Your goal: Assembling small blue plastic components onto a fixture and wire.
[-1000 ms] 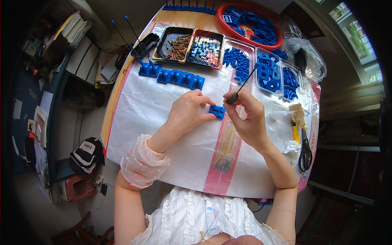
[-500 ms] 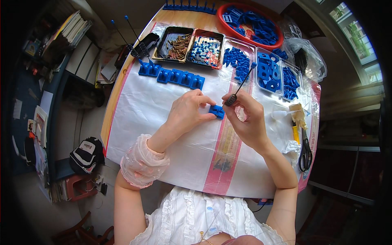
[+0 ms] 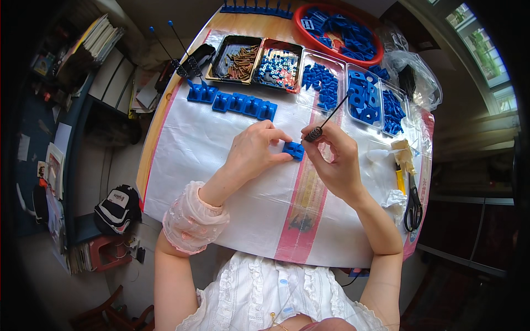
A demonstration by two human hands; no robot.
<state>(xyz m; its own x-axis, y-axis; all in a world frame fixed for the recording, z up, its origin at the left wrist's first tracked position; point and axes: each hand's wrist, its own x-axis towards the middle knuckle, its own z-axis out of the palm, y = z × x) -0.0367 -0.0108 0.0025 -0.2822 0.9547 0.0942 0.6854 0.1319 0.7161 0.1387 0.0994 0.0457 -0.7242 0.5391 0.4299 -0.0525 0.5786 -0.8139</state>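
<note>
With thumb and fingers, my left hand (image 3: pixel 255 148) grips the left end of a small blue plastic block (image 3: pixel 295 151) resting on the white sheet. My right hand (image 3: pixel 334 157) pinches a black coil spring (image 3: pixel 313 134) with a long thin black rod rising from it toward the upper right. The spring's lower end is close to the block's right side; whether the two touch I cannot tell. Farther away, a row of similar blue plastic blocks (image 3: pixel 237 103) lies on the sheet.
Beyond the hands stand trays of brass screws (image 3: pixel 242 62), nuts (image 3: pixel 277 65), small blue parts (image 3: pixel 320 83) and flat blue plates (image 3: pixel 363 95). A red basin (image 3: pixel 377 58) holds blue pieces. Black scissors (image 3: pixel 413 208) lie at the right edge. Two springs with rods (image 3: pixel 194 66) stand back left.
The rod in my right hand has tilted slightly farther to the right. My left hand and the blue block stay in place.
</note>
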